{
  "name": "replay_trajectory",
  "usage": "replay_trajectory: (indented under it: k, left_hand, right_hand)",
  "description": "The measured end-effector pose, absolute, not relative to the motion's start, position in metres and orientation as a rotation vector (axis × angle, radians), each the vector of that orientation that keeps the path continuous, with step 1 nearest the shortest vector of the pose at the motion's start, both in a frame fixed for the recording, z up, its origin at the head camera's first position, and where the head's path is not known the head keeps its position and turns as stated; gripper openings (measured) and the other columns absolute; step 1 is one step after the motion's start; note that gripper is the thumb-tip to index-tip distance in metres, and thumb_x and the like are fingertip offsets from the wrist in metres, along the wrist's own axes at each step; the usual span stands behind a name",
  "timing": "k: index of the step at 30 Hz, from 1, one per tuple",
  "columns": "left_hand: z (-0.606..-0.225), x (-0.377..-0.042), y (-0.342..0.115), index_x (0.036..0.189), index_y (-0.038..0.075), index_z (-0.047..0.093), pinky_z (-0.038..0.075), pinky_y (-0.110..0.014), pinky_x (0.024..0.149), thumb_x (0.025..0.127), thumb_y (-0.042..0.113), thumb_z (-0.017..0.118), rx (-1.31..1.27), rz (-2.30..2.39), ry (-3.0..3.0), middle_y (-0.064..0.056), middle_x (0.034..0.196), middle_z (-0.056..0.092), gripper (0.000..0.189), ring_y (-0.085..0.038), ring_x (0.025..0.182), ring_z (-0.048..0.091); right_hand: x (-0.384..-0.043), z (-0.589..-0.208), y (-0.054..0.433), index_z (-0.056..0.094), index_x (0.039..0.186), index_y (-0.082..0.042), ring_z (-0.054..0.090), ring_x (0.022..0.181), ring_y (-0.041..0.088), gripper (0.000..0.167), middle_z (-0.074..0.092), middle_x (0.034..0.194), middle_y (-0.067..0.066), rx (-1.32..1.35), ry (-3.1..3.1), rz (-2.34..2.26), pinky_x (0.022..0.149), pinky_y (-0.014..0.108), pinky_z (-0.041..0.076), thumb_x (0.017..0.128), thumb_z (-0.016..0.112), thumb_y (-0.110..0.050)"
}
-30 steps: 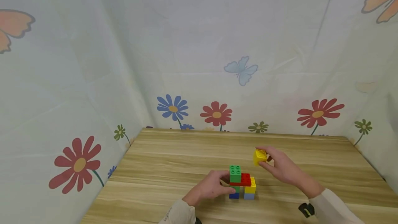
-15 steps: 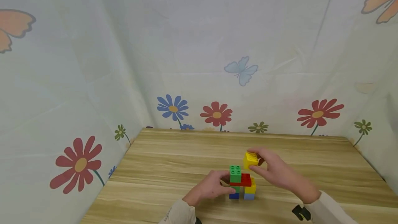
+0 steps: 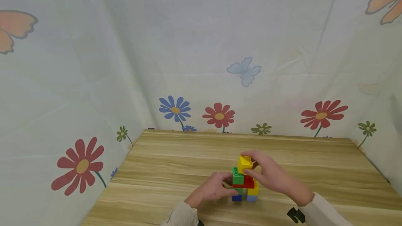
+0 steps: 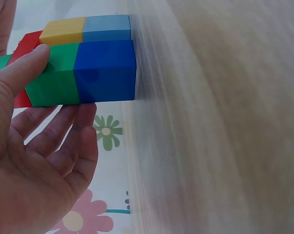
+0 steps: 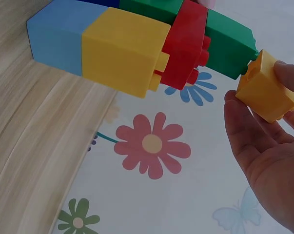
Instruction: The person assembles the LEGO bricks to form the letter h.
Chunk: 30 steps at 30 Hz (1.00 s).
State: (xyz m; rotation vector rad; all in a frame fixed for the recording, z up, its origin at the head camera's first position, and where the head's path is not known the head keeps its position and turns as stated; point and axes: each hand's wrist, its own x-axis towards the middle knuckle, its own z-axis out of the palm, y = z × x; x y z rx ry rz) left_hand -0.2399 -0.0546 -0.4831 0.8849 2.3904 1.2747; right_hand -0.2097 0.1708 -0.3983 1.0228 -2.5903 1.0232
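Note:
In the head view a small toy-brick structure stands on the table. Its left column is a dark blue brick (image 3: 237, 197) below a lower green brick (image 4: 54, 73). A red brick (image 5: 186, 44) bridges across to a yellow brick (image 5: 125, 51) on a light blue brick (image 5: 64, 34). An upper green brick (image 3: 237, 178) tops the left end. My left hand (image 3: 215, 187) grips the left column, thumb on the lower green brick. Between thumb and fingers, my right hand (image 3: 271, 173) pinches another yellow brick (image 5: 264, 87), tilted, its lower edge right at the upper green brick's studs.
The wood-grain table (image 3: 163, 170) extends around the structure. Behind it and at the sides hangs a pale curtain (image 3: 194, 44) printed with flowers and butterflies. A black strap piece (image 3: 296, 215) sits at the right sleeve.
My right hand has moved left with the yellow brick, from out to the right to over the upper green brick. My left hand and the structure have stayed put.

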Motion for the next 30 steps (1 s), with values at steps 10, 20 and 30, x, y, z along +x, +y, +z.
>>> replay_trajectory:
  k: [10,20,30]
  left_hand:
    - [-0.483,-0.239,-0.054,0.104,0.020,0.066,0.048,-0.023,0.077,0.083,0.025,0.074,0.868,1.280,2.391,0.016,0.092,0.064,0.023,-0.001,0.086,0.059]
    - [-0.481,-0.239,-0.054,0.104,0.020,0.066,0.048,-0.023,0.078,0.083,0.026,0.074,0.879,1.267,2.402,0.016,0.092,0.064,0.023,0.000,0.085,0.058]
    - [-0.482,-0.239,-0.053,0.104,0.020,0.066,0.048,-0.023,0.076,0.083,0.026,0.074,0.860,1.274,2.405,0.015,0.092,0.064,0.023,0.000,0.085,0.058]
  right_hand:
    - [-0.213,-0.405,0.162,0.054,0.126,-0.014,0.054,0.093,0.009,0.044,0.057,0.117,-0.005,1.106,-2.528,1.010,0.074,0.024,0.052,0.086,0.071,-0.017]
    - [-0.209,-0.406,0.160,0.051,0.130,-0.015,0.055,0.094,0.010,0.054,0.055,0.118,-0.004,1.143,-2.520,0.986,0.074,0.026,0.052,0.082,0.074,-0.010]
    - [-0.209,-0.409,0.158,0.049,0.130,-0.010,0.056,0.093,0.010,0.056,0.053,0.118,-0.001,1.154,-2.484,0.959,0.075,0.027,0.053,0.081,0.075,-0.009]
